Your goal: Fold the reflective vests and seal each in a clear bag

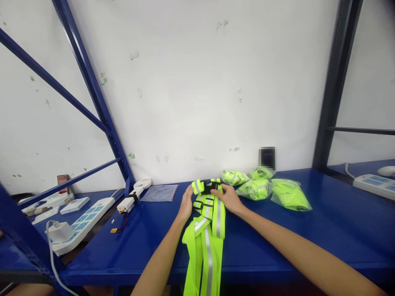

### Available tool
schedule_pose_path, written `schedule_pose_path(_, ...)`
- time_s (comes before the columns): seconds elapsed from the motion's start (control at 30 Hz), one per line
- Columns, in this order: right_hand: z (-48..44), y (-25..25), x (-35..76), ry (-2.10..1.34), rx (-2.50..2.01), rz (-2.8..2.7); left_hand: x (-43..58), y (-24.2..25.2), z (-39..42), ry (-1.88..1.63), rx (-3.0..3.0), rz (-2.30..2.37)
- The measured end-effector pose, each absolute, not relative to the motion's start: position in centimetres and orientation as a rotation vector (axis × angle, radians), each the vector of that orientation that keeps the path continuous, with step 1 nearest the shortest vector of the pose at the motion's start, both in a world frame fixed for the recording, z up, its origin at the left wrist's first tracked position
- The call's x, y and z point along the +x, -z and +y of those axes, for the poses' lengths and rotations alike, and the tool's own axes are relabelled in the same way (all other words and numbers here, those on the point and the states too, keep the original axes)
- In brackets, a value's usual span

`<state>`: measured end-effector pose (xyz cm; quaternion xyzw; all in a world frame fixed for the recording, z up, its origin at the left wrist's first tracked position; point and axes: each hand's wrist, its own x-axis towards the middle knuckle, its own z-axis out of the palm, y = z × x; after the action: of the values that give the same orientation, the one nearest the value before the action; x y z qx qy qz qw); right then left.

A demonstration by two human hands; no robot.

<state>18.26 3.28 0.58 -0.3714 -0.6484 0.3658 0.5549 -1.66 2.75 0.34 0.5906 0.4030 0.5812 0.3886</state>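
Note:
A fluorescent yellow-green reflective vest (pixel 208 242) made of straps with silver stripes lies on the blue table, its long straps hanging over the front edge. At its upper end is a black buckle (pixel 210 188), with black strap adjusters just below. My left hand (pixel 186 202) is closed on the left side of the upper strap. On the other side, my right hand (pixel 228 198) pinches the strap beside the buckle, thumb on top. Parts of the fingers on both hands are hidden behind the straps.
Several yellow-green vests in clear bags (pixel 290 195) lie at the back right. A flat clear zip bag (pixel 159 193) and a white handheld fan (pixel 142 185) with a wired white pack sit left. Power strips (pixel 88 222) lie beyond the blue rack post (pixel 117 135).

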Motion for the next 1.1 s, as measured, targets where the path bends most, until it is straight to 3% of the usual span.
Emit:
schedule_pose_path(0.17,2.7,-1.0,17.6,-1.437,-0.696,-1.133,-2.2,-0.5,2.0,-1.608,1.656,1.052)
schedule_pose_path(0.3,1.5,-1.7,17.1,-1.617,-0.621,-1.047,-2.1,-0.6,1.5,-1.683,1.646,0.963)
schedule_pose_path(0.43,1.3,-1.7,16.8,-1.667,-0.604,-1.057,-1.5,-1.0,1.1,-1.534,1.609,0.807)
schedule_pose_path(0.6,1.5,-1.0,16.9,-1.386,-0.657,-1.229,-0.5,-1.3,0.9,-1.357,1.513,0.707)
schedule_pose_path(0.9,1.1,-0.1,16.6,-0.897,-0.625,-1.569,-0.9,-1.5,1.4,-1.468,1.405,0.876)
schedule_pose_path(1.1,0.4,-4.0,17.3,-0.805,-0.618,-1.543,-1.2,-4.3,-1.9,-1.322,1.629,0.910)
